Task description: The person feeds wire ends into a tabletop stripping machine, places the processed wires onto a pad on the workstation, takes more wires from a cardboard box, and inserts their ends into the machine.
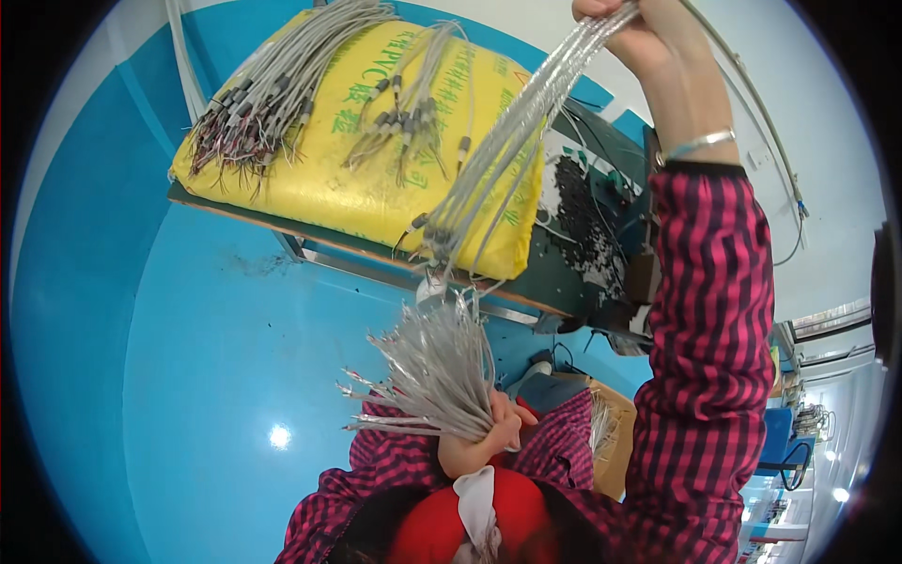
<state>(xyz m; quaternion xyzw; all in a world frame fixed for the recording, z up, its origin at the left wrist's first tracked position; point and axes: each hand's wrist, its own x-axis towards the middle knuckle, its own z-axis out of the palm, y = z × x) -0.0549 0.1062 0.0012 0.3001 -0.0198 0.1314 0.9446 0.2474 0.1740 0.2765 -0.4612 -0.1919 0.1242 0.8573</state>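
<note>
Plaid sleeve (pixel 709 329) raised, cables (pixel 526 122) are clenched by right fingers (pixel 592 8), wires (pixel 437 367) by left fingers (pixel 505 415); tangling could be caused by swinging.

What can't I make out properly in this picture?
All in the head view:
Right hand: partly cut off by the top edge.
Grey cables in it: upper ends lost behind that hand or past the edge.
Grey bundle in the left hand: too many overlapping strands to count; lower ends hidden by the hand.
Cardboard box: partly covered by the checked sleeve.
Black bits: too small to identify.
</note>
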